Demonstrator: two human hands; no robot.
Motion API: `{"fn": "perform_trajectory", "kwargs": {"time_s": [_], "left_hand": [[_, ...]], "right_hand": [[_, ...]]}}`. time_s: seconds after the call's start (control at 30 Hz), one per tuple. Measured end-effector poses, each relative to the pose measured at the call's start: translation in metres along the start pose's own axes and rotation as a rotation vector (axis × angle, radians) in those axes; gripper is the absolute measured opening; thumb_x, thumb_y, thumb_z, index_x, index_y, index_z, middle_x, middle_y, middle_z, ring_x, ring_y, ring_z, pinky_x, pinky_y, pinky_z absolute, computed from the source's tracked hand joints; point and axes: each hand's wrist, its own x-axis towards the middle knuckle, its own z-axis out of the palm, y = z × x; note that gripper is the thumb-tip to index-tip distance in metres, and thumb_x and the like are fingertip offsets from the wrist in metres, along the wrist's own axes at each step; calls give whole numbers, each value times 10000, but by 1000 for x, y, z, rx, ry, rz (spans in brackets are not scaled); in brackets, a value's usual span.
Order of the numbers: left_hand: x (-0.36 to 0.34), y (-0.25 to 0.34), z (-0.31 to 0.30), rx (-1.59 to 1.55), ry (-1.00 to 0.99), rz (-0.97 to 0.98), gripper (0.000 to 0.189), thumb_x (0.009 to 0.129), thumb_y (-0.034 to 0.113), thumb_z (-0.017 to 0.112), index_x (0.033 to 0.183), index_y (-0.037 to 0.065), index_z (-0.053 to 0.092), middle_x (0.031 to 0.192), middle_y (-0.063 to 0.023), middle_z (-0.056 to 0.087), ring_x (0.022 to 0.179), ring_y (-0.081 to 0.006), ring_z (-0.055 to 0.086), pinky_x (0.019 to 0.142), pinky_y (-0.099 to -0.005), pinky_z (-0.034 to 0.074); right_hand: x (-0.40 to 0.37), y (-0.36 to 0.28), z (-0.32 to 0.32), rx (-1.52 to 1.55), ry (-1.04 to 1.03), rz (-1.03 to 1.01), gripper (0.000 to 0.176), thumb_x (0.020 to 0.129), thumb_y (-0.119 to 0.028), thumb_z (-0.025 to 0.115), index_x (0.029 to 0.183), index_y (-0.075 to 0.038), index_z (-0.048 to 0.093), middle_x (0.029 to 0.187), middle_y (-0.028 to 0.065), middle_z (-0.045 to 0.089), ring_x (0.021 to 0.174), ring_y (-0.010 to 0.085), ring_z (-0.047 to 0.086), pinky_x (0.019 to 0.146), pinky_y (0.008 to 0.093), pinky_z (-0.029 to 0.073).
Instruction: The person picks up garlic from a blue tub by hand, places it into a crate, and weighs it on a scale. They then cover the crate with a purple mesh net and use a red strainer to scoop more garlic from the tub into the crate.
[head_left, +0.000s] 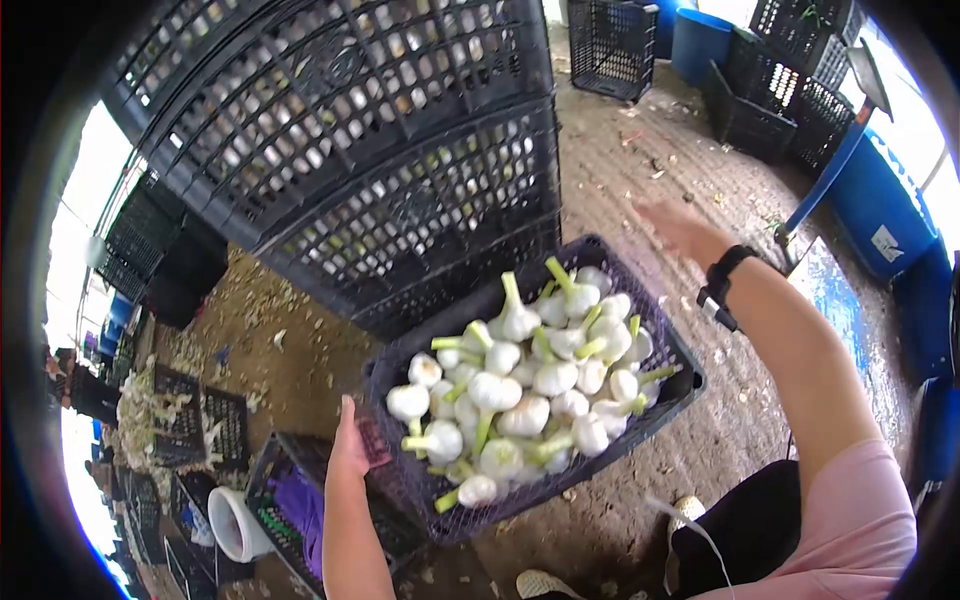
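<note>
Many white garlic bulbs (530, 385) with cut green stems fill a black plastic crate (690, 385) lined with purple netting. At the crate's left end is my left hand (352, 445), thumb pointing up and palm toward the crate wall; its fingers show only in part against the netting. My right hand (685, 228) reaches out past the crate's far right corner, apart from it, fingers stretched and smeared by motion. A black band (725, 275) circles my right wrist.
A tall stack of black crates (390, 190) holding garlic rises directly behind. Left are a white bucket (235, 525) and a crate with purple netting (297, 505). A blue-handled tool (830, 170) leans by blue bins (880, 215) at right. Scraps litter the floor (640, 150).
</note>
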Motion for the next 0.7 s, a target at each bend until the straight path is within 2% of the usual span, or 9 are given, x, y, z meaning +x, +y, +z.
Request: {"fn": "perform_trajectory", "kwargs": {"time_s": [0.07,0.1,0.13,0.2,0.23,0.4,0.53,0.6,0.7], "left_hand": [[14,0,4,25,21,-49,809,668,806,472,1054,101,573,816,-46,614,654,-201,530,673,-455,432],[20,-2,7,-44,-30,-7,713,726,701,477,1075,86,574,862,-60,623,709,-216,555,703,-451,448],[26,-6,9,-113,-78,32,618,784,596,482,1095,70,574,907,-74,632,763,-230,580,733,-448,464],[30,-6,16,-259,-165,109,429,900,387,492,1137,39,576,998,-102,651,872,-259,630,793,-440,496],[25,0,23,-331,-162,123,265,927,184,453,1035,0,610,963,-107,658,831,-240,645,740,-352,520],[57,20,29,-374,0,286,240,904,179,488,1013,8,616,948,-86,654,805,-190,630,717,-312,505],[92,53,31,-510,230,581,147,896,154,514,928,42,603,781,-20,600,631,-108,541,597,-266,446],[66,78,45,-596,96,655,107,898,154,522,869,62,567,695,10,511,568,-83,452,552,-258,393],[20,84,37,-651,-96,864,135,907,172,523,808,79,517,629,25,423,529,-76,386,529,-257,355]], "right_hand": [[34,24,2,8,-131,103,754,824,-578,507,1317,-30,350,1350,174,341,992,331,544,737,455,512],[39,30,10,-3,-215,157,765,811,-568,530,1305,-10,361,1393,182,311,1041,368,530,699,428,534],[44,35,23,58,-209,219,670,822,-546,530,1235,-23,458,1226,168,490,912,311,585,606,406,535],[59,38,36,6,-283,226,479,829,-428,589,1068,-13,564,911,119,604,723,251,599,558,389,513],[67,41,41,-14,-268,204,420,827,-386,598,1031,-20,568,865,102,593,681,229,577,537,368,495],[100,54,60,-102,-186,82,138,818,-179,644,850,-56,589,635,13,537,471,120,466,432,261,403],[104,32,61,268,-197,-47,93,850,-157,603,825,-67,599,605,-9,536,456,87,447,400,239,357],[105,13,57,377,-211,-153,101,851,-134,595,787,-56,603,634,11,556,486,87,462,409,248,353],[71,8,44,188,-134,-321,123,863,-151,585,792,-51,586,638,-2,550,522,68,478,453,224,368]]}}
